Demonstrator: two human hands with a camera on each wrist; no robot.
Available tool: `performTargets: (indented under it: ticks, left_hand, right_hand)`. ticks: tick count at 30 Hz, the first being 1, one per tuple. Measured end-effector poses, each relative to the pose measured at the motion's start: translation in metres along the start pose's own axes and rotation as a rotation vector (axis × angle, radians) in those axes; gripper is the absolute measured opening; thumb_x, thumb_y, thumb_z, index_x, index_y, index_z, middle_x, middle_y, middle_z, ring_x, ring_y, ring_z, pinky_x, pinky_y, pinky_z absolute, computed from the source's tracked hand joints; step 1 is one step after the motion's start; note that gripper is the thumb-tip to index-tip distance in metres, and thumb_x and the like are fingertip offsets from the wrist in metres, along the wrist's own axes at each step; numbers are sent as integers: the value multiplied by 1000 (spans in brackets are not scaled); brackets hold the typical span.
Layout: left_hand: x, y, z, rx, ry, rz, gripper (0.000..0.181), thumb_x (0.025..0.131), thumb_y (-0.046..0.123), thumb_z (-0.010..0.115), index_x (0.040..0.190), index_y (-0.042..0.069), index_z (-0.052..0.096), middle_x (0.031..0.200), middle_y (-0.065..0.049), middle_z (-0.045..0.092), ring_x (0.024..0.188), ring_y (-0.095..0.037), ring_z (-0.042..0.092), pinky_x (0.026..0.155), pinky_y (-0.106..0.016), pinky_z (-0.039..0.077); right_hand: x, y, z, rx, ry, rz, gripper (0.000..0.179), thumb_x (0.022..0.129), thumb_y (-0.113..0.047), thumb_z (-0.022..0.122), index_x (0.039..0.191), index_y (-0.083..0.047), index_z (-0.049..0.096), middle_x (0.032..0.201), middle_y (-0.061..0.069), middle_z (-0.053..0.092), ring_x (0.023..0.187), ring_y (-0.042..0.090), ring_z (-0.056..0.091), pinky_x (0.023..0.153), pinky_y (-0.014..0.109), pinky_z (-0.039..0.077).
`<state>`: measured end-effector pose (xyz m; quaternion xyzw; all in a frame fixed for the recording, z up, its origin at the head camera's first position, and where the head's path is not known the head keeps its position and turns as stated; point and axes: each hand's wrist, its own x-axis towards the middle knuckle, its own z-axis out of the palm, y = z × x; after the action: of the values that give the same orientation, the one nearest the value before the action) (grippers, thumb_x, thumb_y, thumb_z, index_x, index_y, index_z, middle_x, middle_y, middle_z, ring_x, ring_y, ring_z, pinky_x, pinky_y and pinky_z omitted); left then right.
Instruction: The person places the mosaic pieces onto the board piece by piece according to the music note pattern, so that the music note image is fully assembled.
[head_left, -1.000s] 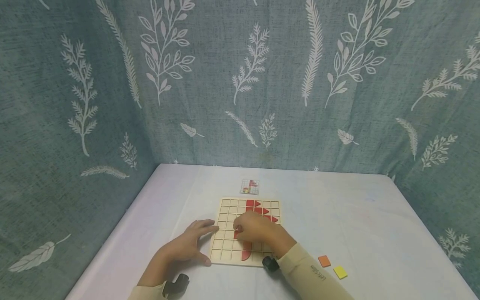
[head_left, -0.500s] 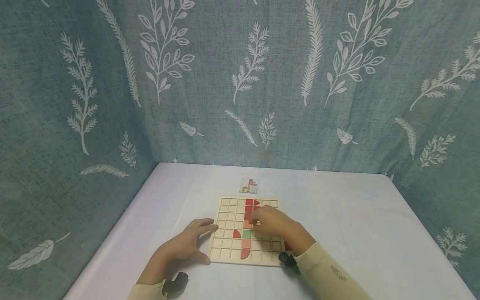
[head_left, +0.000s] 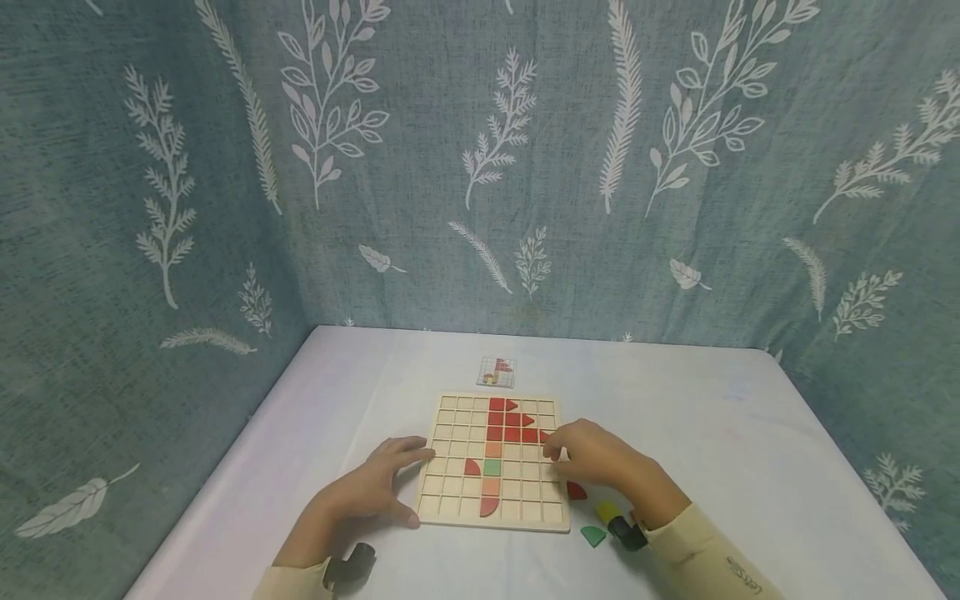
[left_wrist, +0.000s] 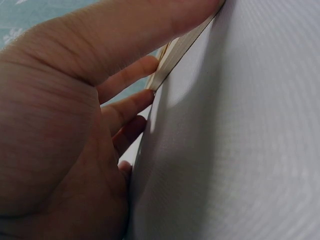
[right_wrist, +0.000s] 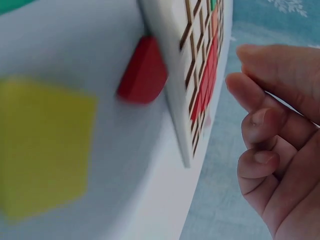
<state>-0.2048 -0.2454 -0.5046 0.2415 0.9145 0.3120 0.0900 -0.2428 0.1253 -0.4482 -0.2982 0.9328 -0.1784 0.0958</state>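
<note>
Since half a second ago, the person's right hand (head_left: 596,454) has moved rightward off the middle of the board (head_left: 528,492) to its right edge, while the left hand (head_left: 378,483) stays put. From my remote station I see the right fingers loosely curled, thumb and index close together; my right wrist feed shows no piece between them. Left fingers are spread along the board's left edge, thumb at its near corner, gripping nothing.

Pale and flat, apparently wooden, the board lies at the middle of the table, divided by raised ridges into square cells. Glossy red tiles (head_left: 496,419) form three rows at its far side, each ending in a triangle pointing right; the right fingertips partly cover the third triangle. Below them runs a column: orange square (head_left: 492,450), green square (head_left: 491,467), another orange square, then a lower red quarter-circle (head_left: 489,507). A second red quarter-circle (head_left: 471,467) sits left of the green square.

Off the board's right edge lie a loose red piece (head_left: 576,492), thick and curved, a green quarter-circle (head_left: 593,536) and a yellow tile (head_left: 606,512), flat-sided. Beyond the board rests a small printed card (head_left: 497,372). White cloth (head_left: 675,400) covers the table; behind hangs blue-green woven fabric (head_left: 420,167) with white leaf sprigs.
</note>
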Motion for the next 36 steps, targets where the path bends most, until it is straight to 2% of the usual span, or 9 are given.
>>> performTargets:
  ticks: [6, 13, 25, 30, 36]
  left_hand:
    - [0, 1, -1, 6, 3, -6, 103, 54, 52, 87, 143, 17, 49, 151, -11, 33, 139, -37, 24, 109, -62, 23]
    - [0, 1, -2, 3, 4, -15, 102, 54, 51, 87, 143, 17, 49, 152, -11, 32, 140, -38, 22, 109, -63, 22]
    - [0, -1, 0, -2, 4, 6, 103, 55, 52, 87, 143, 15, 49, 152, -12, 32, 140, -37, 23, 109, -62, 22]
    - [0, -2, 0, -4, 5, 7, 103, 55, 52, 87, 144, 16, 48, 152, -11, 32, 140, -37, 23, 109, -63, 22]
    - [0, -3, 1, -1, 3, -1, 103, 55, 52, 87, 144, 17, 49, 152, -10, 32, 140, -36, 23, 109, -62, 23]
  right_hand:
    - [-16, 8, -1, 29, -22, 82, 10, 80, -21, 77, 90, -18, 74, 78, -15, 61, 73, 10, 53, 67, 31, 50]
    - [-20, 14, 5, 56, -102, 176, 13, 75, -27, 83, 83, -21, 73, 74, -13, 60, 70, 13, 53, 62, 31, 49]
    - [-20, 13, 10, -12, -139, 198, 12, 76, -25, 82, 75, -22, 70, 72, -12, 59, 68, 13, 53, 65, 32, 51]
    - [-22, 14, 7, -18, -133, 196, 10, 75, -18, 81, 79, -22, 72, 75, -12, 60, 71, 13, 53, 73, 36, 54]
    - [-22, 17, 5, -12, -133, 199, 16, 73, -12, 81, 84, -22, 74, 79, -12, 60, 75, 14, 53, 80, 40, 54]
